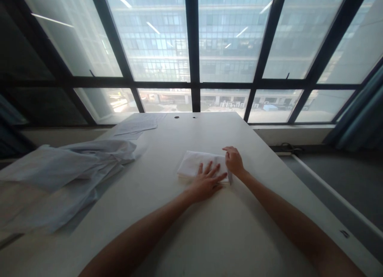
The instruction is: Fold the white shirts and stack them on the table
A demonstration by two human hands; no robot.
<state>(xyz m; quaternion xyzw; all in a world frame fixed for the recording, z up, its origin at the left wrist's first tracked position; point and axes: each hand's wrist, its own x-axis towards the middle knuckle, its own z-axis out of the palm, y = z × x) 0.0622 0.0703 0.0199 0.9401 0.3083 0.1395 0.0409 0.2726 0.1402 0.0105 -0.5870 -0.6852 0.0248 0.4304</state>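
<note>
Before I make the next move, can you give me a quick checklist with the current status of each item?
1. Left hand on the work: ok; fingers spread over the folded white cloth, left hand at its near side.
2. Right hand in position: ok; right hand is at the cloth's right end.
3. Right-hand grip: cannot tell; the curled fingers hide any hold.
4. Cloth supported: ok; it lies on the white table.
5. Crumpled pile clear of both hands: ok; it sits apart, at the left.
6. Papers clear of the cloth: ok; they lie toward the far left.
</note>
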